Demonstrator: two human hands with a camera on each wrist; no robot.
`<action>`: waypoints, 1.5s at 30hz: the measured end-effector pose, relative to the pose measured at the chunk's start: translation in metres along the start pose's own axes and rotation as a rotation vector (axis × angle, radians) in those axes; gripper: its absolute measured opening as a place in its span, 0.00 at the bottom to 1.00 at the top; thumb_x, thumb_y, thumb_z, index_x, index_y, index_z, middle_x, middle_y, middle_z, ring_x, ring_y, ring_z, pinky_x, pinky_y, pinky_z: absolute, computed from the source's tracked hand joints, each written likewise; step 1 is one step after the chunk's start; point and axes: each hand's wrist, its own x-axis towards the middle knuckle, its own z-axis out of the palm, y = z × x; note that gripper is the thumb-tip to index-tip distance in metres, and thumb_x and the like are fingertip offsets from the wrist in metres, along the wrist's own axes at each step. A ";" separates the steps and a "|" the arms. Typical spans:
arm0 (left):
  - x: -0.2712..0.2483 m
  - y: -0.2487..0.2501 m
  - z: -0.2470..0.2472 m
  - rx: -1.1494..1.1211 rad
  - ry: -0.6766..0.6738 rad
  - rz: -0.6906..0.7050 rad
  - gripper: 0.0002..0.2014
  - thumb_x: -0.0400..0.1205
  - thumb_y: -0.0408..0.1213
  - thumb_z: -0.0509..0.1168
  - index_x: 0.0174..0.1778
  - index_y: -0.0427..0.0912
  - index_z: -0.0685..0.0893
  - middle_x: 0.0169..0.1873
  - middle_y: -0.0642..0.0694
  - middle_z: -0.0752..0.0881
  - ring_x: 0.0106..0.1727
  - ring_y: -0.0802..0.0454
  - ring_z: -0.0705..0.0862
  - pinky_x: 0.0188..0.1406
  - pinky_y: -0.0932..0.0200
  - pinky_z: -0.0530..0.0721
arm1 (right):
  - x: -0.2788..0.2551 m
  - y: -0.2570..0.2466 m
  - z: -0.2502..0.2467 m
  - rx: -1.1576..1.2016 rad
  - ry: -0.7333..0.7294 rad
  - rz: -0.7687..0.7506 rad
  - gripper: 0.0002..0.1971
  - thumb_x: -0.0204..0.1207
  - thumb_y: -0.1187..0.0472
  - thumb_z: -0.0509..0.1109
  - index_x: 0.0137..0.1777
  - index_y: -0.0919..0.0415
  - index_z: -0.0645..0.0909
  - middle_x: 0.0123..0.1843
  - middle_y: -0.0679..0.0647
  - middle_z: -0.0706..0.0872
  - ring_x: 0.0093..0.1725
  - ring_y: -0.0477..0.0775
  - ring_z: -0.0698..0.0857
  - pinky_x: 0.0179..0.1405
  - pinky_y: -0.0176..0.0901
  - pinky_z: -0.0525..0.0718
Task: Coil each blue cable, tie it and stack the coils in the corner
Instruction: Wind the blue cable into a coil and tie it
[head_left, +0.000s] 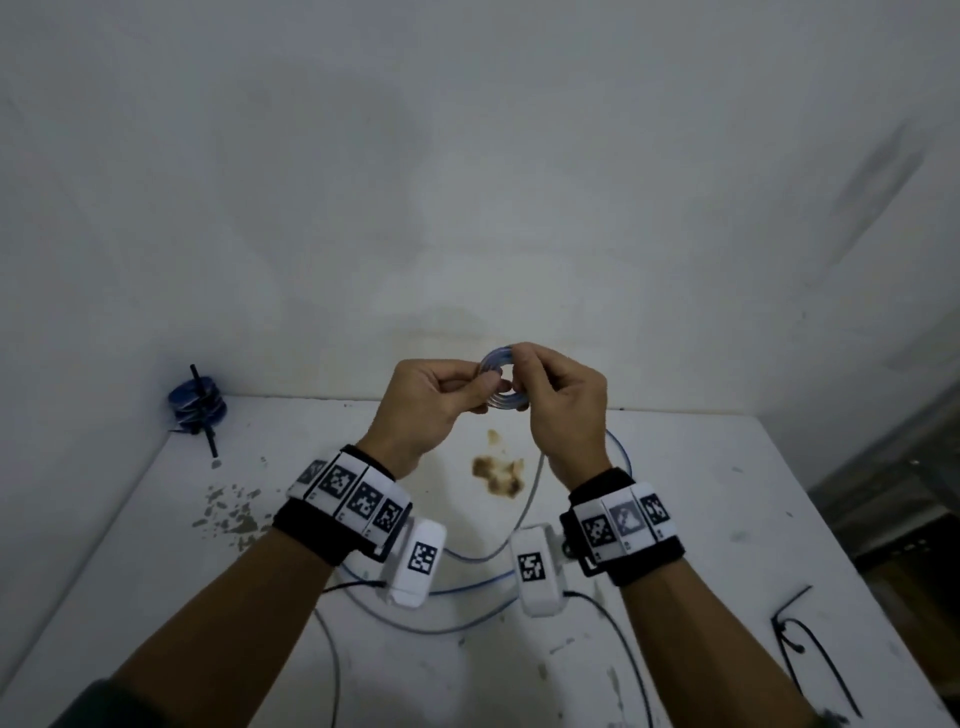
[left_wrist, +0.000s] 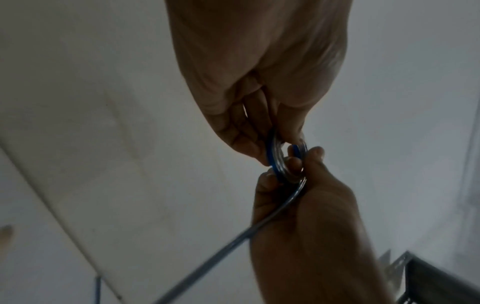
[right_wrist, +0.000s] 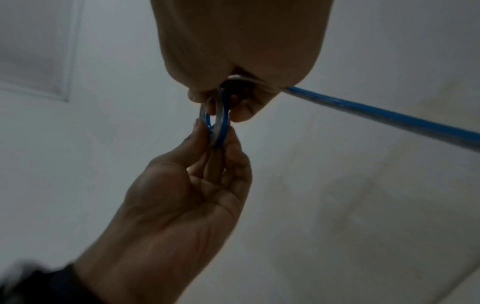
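Progress is partial. A stack (head_left: 197, 402) of finished blue coils, bound with black ties, sits in the corner of the table (head_left: 675, 467), well to the left of and beyond the left hand (head_left: 431, 410); the number of coils in it cannot be read for certain. The current cable (head_left: 524, 514) is only at the start of coiling: a small coil (head_left: 500, 382) of a few turns is held up between both hands, above the table. The left hand pinches the coil's near-left edge between thumb and fingers; the right hand (head_left: 558, 410) grips the opposite edge, fingers curled round it, one fingertip through the centre. Most of the cable is uncoiled: it drops from under the right hand and lies in loose loops on the table below and between the wrists. Spare black ties (head_left: 802, 649) lie on the table, well to the right of and behind the right wrist. Judged remaining: finish winding this cable, tie it, add it to the stack. No other loose blue cable can be made out.
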 end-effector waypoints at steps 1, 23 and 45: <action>0.000 0.001 -0.004 0.040 -0.039 0.010 0.08 0.79 0.30 0.72 0.53 0.38 0.91 0.43 0.39 0.93 0.44 0.44 0.91 0.45 0.52 0.89 | 0.003 -0.001 -0.005 -0.064 -0.092 -0.024 0.09 0.83 0.68 0.69 0.46 0.65 0.91 0.29 0.37 0.86 0.31 0.39 0.83 0.35 0.29 0.78; 0.002 -0.003 0.011 -0.095 0.084 -0.059 0.09 0.82 0.34 0.69 0.51 0.32 0.91 0.42 0.34 0.92 0.46 0.35 0.91 0.53 0.41 0.89 | -0.004 0.003 0.009 0.084 0.099 0.139 0.09 0.83 0.67 0.68 0.47 0.63 0.90 0.30 0.42 0.88 0.32 0.42 0.84 0.36 0.37 0.82; -0.003 0.002 -0.006 0.023 0.085 0.021 0.05 0.80 0.32 0.71 0.46 0.35 0.92 0.38 0.34 0.91 0.35 0.47 0.86 0.38 0.57 0.85 | -0.016 0.007 0.006 0.082 0.052 0.178 0.11 0.81 0.61 0.72 0.41 0.67 0.89 0.30 0.55 0.86 0.27 0.54 0.82 0.29 0.45 0.82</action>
